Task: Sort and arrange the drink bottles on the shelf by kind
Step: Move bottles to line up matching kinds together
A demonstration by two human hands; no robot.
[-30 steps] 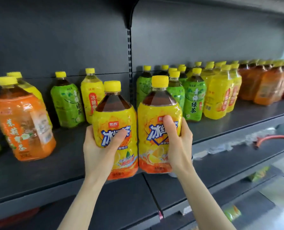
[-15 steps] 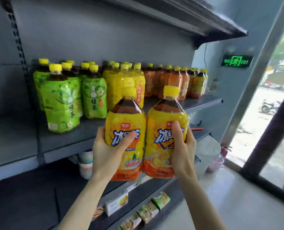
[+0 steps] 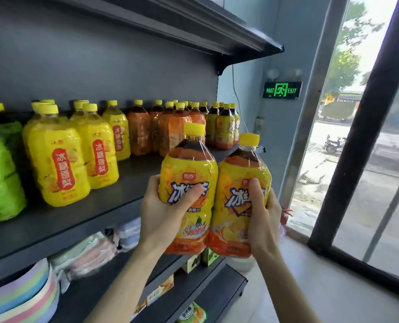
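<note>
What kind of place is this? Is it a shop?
Probably a small shop. A dark metal shelf holds rows of drink bottles grouped by kind, packaged goods sit on the shelves below, and a green EXIT sign glows beside a big window onto the street.

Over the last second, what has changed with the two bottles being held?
The left iced-tea bottle and right iced-tea bottle were carried rightward along the shelf, past the green tea bottles, to near the matching bottles at its end. Unchanged: left hand and right hand each grip one, upright, side by side.
</note>
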